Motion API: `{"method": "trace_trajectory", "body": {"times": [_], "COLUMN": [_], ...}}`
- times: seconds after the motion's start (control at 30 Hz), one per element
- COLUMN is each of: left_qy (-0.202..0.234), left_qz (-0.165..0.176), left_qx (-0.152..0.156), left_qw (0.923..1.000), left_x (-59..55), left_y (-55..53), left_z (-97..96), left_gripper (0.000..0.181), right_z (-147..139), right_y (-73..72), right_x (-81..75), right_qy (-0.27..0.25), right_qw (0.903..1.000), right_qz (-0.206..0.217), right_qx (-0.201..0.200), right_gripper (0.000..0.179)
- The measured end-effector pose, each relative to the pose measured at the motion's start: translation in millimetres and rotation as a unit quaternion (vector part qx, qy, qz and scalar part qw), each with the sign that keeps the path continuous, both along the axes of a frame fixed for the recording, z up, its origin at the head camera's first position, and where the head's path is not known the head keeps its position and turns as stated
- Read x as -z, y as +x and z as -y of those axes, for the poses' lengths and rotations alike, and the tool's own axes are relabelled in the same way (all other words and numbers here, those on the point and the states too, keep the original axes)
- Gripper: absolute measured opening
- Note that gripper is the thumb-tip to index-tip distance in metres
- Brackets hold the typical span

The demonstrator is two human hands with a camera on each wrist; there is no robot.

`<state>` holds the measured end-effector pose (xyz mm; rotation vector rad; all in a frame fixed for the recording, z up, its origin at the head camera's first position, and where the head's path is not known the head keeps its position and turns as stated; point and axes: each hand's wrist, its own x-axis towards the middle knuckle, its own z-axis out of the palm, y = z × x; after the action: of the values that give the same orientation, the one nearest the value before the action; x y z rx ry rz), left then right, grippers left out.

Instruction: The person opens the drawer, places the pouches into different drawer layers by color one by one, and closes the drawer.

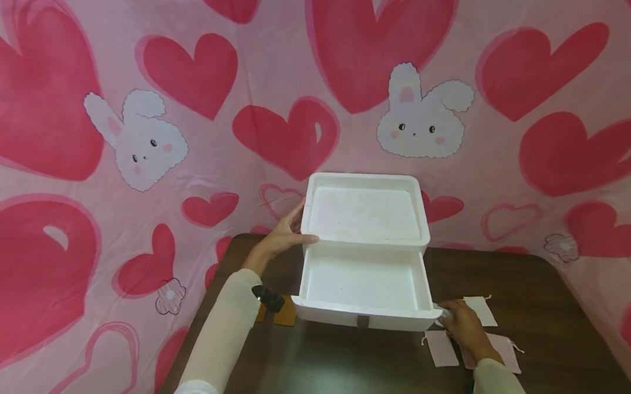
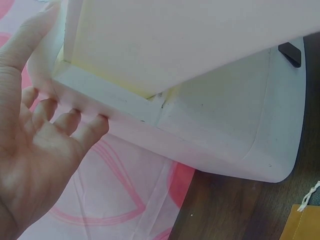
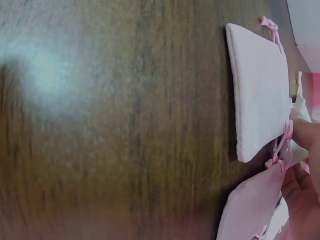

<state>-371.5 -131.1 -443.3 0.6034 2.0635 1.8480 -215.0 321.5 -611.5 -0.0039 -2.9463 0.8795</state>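
Observation:
A white drawer box (image 1: 365,244) stands on the table, its lower drawer (image 1: 394,323) pulled far out and bare inside. My left hand (image 1: 286,235) grips the box's left side, thumb over the top rim; in the left wrist view its fingers (image 2: 92,131) curl along the edge. Beside the drawer's right front corner, my right hand (image 1: 468,330) pinches a white drawstring pouch (image 3: 298,154), mostly hidden by the fingers. Close to that hand lie a pale pink pouch (image 1: 442,349), another pink pouch (image 1: 508,353) partly under the wrist, and a white pouch (image 1: 481,311).
Mustard pouches (image 1: 285,314) lie left of the drawer, close to the left forearm. The dark wooden table (image 1: 340,368) backs onto a pink cloth (image 1: 278,72) with hearts and bunnies. A dark tab (image 1: 363,321) sits on the drawer front.

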Motion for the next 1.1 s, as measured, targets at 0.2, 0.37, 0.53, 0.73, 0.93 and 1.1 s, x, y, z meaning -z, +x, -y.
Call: {"method": "trace_trajectory", "body": {"times": [0.2, 0.37, 0.53, 0.73, 0.93, 1.1], "left_qy": [-0.002, -0.003, -0.008, -0.012, -0.015, -0.012], "left_qz": [-0.003, -0.006, -0.010, -0.010, -0.007, -0.008], "left_qx": [-0.002, -0.003, -0.003, -0.005, -0.010, -0.006], "left_qw": [1.0000, 1.0000, 0.9999, 0.9999, 0.9998, 0.9999], "left_x": [0.0, -1.0, -0.8, -0.1, 0.5, 0.9], "left_y": [-0.1, -0.6, -0.4, 0.0, 0.7, -0.2], "left_z": [0.3, -0.7, -1.0, -1.0, -0.6, -0.3], "left_gripper": [0.107, 0.106, 0.104, 0.103, 0.104, 0.104], "right_z": [0.4, -0.8, 0.6, 2.1, 2.8, 3.8], "right_y": [1.4, 1.3, 2.8, 5.3, 8.2, 9.6], "right_x": [1.1, 2.8, 0.7, 2.1, 4.3, 1.4], "right_qy": [0.002, -0.006, -0.016, -0.026, -0.029, -0.014], "right_qw": [0.9999, 0.9998, 0.9991, 0.9983, 0.9980, 0.9972], "right_qz": [-0.011, -0.002, 0.017, 0.014, -0.011, -0.051], "right_qx": [0.011, 0.021, 0.036, 0.050, 0.055, 0.052], "right_gripper": [0.022, 0.019, 0.020, 0.020, 0.016, 0.013]}}
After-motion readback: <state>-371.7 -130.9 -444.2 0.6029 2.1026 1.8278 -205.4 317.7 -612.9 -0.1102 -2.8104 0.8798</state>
